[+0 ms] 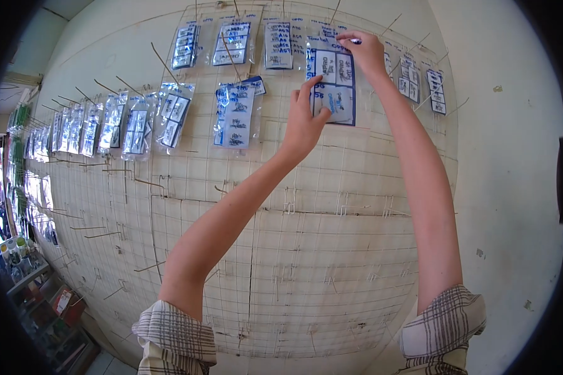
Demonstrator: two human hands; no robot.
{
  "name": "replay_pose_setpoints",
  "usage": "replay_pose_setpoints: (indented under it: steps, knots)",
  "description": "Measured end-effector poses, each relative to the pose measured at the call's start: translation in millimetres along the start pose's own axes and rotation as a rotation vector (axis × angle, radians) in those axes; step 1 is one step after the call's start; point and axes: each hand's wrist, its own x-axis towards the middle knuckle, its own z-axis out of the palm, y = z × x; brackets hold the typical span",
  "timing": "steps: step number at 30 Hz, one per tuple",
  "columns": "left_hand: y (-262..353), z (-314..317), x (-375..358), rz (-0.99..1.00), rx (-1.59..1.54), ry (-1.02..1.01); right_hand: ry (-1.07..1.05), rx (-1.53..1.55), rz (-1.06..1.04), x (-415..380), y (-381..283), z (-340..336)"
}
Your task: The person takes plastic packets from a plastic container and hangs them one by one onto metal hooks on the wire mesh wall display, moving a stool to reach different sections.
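A clear plastic bag (363, 115) with blue handwriting and blue-bordered labelled cards inside hangs at the upper middle of the wire grid. My left hand (303, 122) rests against its left side, index finger stretched up and thumb apart, touching the cards' area. Near the bag's top, my right hand (364, 51) has its fingers pinched together over the handwriting. A small dark bit shows between those fingers, too small to name. Left of this bag hangs a similar bag (278, 47), and below that one to the left is another bag (234, 119) with a long white card.
The wire grid (281, 250) covers the wall, with several metal hooks jutting out, one hook (162, 59) among them. More bags (137, 128) hang in a row at left, others (410, 78) at right. A shelf (28, 275) with bottles stands at lower left.
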Motion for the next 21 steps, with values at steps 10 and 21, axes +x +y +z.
replay_pose_setpoints:
  steps: [10, 21]
  knots:
    - [-40.0, 17.2, -10.2, -0.111, 0.068, -0.050, -0.011, -0.039, 0.107, -23.2, 28.0, 21.1]
    - [-123.7, 39.8, -40.5, -0.278, 0.256, -0.116, -0.018, -0.069, 0.337, -91.3, 72.1, 80.5]
